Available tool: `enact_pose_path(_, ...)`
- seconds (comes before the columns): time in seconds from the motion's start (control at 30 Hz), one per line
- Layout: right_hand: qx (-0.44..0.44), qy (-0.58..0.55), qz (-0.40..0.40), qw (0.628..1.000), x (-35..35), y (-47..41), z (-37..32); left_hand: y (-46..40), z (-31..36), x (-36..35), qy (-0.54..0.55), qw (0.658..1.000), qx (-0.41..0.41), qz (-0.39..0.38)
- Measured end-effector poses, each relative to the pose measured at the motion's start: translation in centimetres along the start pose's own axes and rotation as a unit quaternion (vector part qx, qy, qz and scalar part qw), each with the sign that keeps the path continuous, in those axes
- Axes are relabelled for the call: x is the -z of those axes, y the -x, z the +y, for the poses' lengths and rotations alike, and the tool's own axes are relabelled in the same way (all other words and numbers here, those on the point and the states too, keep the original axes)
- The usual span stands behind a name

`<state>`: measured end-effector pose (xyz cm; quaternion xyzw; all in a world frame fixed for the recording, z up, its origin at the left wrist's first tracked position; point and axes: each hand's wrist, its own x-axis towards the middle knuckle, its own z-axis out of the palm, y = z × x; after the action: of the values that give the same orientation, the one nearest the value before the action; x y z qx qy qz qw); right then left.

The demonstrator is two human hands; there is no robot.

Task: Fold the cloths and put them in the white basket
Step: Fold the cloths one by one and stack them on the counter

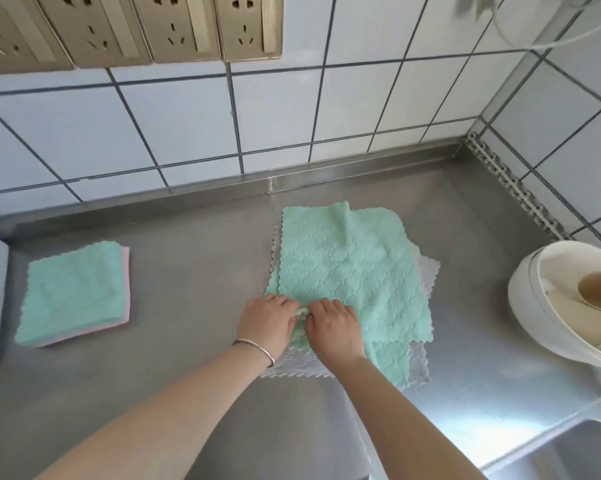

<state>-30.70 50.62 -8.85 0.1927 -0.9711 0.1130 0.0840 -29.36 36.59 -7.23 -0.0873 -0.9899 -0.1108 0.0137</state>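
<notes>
Left hand [266, 318] and right hand [332, 323], side by side, both pinch the near edge of the green cloth [347, 271] atop a grey cloth [418, 365]. Folded green-and-pink stack [74, 294] lies well left on the steel counter [195, 271].

steel counter [195, 341], tiled wall [292, 109], four sockets [126, 26], cream bowls [569, 306] at right.

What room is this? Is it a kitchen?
Most likely a kitchen. There's a steel counter under a white tiled wall, the corner of a sink at the lower right, and a white tub of dishes beside it.
</notes>
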Motion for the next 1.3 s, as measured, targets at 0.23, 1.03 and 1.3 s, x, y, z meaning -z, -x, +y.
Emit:
enact_pose_path(0.23, 0.018, -0.073, -0.074, 0.994, 1.0, -0.3, 3.3, -1.5, 0.4, 1.5, 0.159, 0.975, 0.097, -0.119)
enact_pose_path(1.03, -0.233, 0.011, -0.016, 0.972, 12.5, -3.2, 5.5, -0.3, -0.9, 11.0, 0.323, 0.917, 0.201, 0.121)
enact_pose_path(1.3, -0.131, -0.195, 0.041, 0.971, 20.8, -6.5, -1.0, 6.1, -8.9, 20.7, 0.304, 0.889, 0.222, 0.262)
